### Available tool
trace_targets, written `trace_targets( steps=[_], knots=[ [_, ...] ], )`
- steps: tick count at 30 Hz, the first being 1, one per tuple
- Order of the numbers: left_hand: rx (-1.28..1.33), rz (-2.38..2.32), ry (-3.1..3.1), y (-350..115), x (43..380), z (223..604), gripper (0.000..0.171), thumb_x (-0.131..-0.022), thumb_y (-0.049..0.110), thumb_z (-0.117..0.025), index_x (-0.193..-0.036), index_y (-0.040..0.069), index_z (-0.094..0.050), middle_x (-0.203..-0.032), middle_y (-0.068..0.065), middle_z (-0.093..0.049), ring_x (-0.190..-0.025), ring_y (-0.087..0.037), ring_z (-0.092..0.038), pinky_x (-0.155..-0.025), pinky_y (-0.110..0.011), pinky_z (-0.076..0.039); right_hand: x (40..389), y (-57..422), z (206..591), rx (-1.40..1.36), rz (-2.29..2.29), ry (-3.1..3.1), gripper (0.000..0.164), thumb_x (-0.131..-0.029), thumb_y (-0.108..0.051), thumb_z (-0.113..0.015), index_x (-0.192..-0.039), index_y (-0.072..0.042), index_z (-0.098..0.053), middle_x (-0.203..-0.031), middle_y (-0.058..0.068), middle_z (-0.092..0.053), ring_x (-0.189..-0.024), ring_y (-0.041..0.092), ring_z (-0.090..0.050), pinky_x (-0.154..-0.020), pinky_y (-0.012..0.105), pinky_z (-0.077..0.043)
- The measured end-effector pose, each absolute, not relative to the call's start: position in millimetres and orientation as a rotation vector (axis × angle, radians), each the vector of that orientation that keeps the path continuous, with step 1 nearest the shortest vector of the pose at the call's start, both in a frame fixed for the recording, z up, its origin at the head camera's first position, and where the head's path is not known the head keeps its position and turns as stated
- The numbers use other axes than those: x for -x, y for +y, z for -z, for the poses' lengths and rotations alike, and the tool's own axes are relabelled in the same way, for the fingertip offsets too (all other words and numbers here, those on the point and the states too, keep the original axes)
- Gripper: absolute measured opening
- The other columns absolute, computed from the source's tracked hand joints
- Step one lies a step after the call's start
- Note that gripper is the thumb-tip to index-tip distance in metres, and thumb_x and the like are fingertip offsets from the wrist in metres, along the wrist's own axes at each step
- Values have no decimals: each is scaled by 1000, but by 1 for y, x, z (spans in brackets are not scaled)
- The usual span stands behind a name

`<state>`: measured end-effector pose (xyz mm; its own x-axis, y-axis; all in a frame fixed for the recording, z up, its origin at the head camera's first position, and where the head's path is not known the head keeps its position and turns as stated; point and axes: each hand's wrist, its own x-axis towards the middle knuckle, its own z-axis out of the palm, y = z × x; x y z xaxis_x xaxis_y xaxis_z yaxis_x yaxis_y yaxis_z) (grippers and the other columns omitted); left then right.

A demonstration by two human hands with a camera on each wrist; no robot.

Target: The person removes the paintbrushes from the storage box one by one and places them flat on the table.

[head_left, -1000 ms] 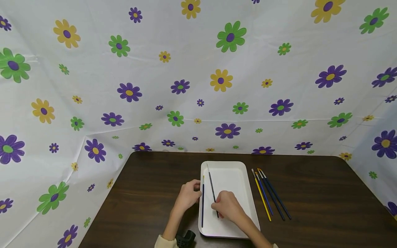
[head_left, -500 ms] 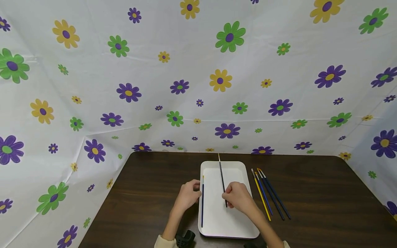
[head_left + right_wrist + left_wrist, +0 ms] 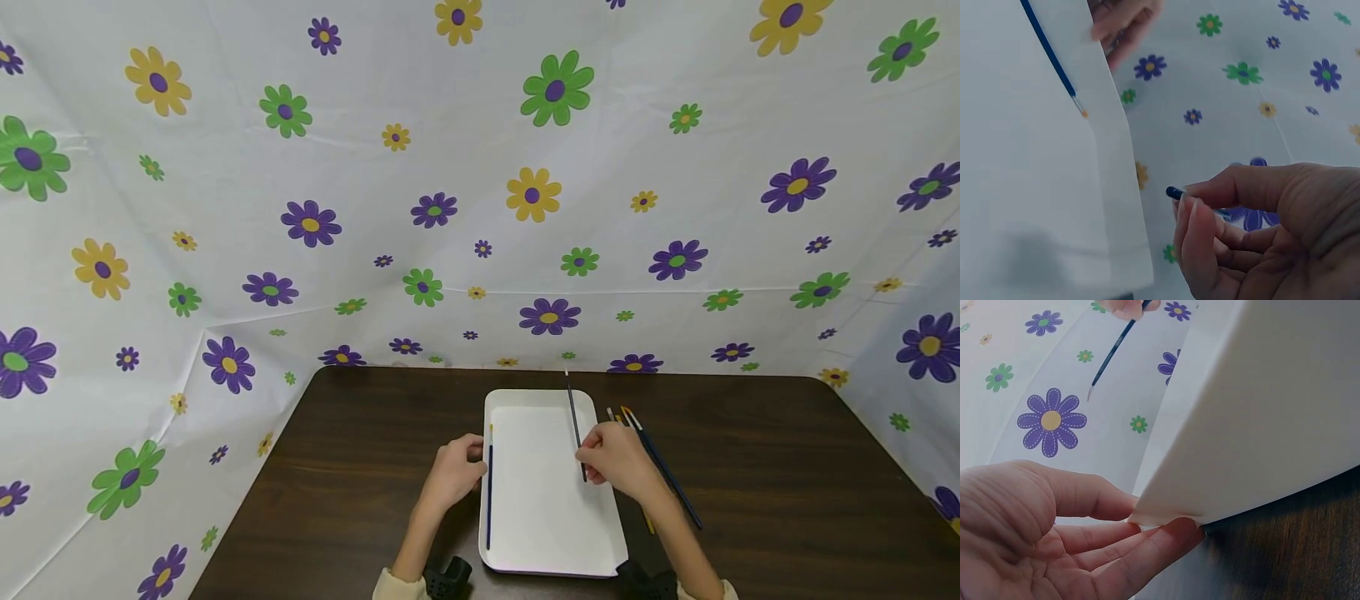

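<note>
My right hand [image 3: 618, 458] pinches a dark-handled paintbrush [image 3: 573, 408] near its handle end, above the right side of a white tray [image 3: 551, 533]. In the right wrist view the brush's rounded blue end [image 3: 1174, 192] pokes out between thumb and fingertips. My left hand [image 3: 453, 473] grips the tray's left edge; in the left wrist view the thumb lies on one side of the rim [image 3: 1166, 515] and fingers on the other. A blue paintbrush [image 3: 490, 500] with a small orange-yellow tip lies inside the tray along its left side.
Right of the tray, several more paintbrushes [image 3: 663, 467] lie on the dark wooden table [image 3: 787, 483], partly hidden by my right hand and forearm. A flower-patterned cloth [image 3: 480, 167] hangs behind the table and along its sides.
My right hand has carried the paintbrush rightward and a little farther away, from the tray's middle to its right side. The left hand and the tray stay in place.
</note>
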<state>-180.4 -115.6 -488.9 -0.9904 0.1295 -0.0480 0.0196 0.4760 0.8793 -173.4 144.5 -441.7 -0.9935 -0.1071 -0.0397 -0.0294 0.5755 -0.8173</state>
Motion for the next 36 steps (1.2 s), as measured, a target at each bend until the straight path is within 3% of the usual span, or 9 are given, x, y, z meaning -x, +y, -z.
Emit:
trace_targets(
  steps=[22,36],
  knots=[
    [-133,-1562,2594,-116,181,489,38,-88,-6,-62,-126,-11,-64,-108,-25,-71,-57,-20,-65,-55,-32,-55,182,239,439,75,1124,2719,15,-90,3,-63,-76,6,-66,-65,7,-61,-55,16,-63,-56,32,-59],
    [-144,-1538,2609,-115,180,489,39,-88,-6,-62,-127,-10,-64,-109,-26,-72,-55,-20,-65,-55,-30,-54,182,269,457,39,1025,2613,18,-87,6,-64,-71,0,-58,-63,7,-57,-52,16,-61,-52,33,-58]
  ],
)
